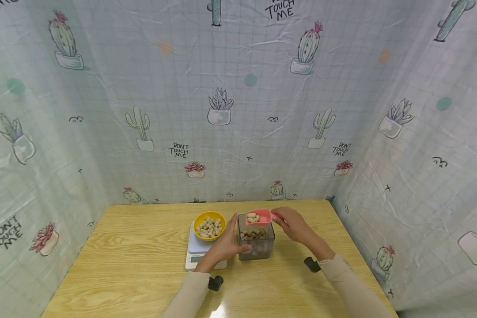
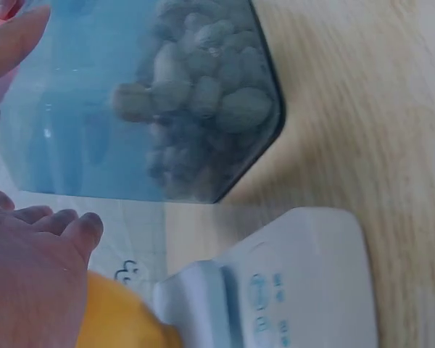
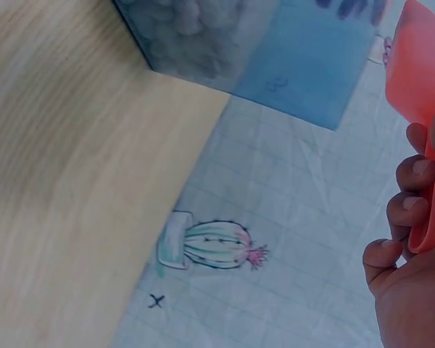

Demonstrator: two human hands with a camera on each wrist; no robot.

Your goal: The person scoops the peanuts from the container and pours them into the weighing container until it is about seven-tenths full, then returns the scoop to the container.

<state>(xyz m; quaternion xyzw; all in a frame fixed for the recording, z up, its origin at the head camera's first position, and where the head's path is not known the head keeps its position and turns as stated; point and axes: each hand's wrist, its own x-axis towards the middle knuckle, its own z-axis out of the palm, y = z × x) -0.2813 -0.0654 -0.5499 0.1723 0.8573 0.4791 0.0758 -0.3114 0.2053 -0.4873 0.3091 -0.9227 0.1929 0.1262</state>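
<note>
My right hand [image 1: 294,225] grips the handle of a pink scoop [image 1: 265,216], its fingers curled round it in the right wrist view. Several peanuts [image 1: 252,217] lie in the scoop, which is over the mouth of a clear, grey-tinted square container [image 1: 256,249]. More peanuts [image 2: 206,80] fill the lower part of that container. My left hand [image 1: 226,245] holds the container at its left side, thumb across the front and fingers along the side. Beside it, a yellow bowl [image 1: 197,219] of peanuts sits on a white kitchen scale [image 1: 191,260].
The wooden table [image 1: 143,251] ends at a curtain [image 1: 230,176] printed with cacti, at the back and both sides. The scale stands just left of the container, partly under my left forearm. Black wrist mounts [image 1: 312,264] hang below both wrists.
</note>
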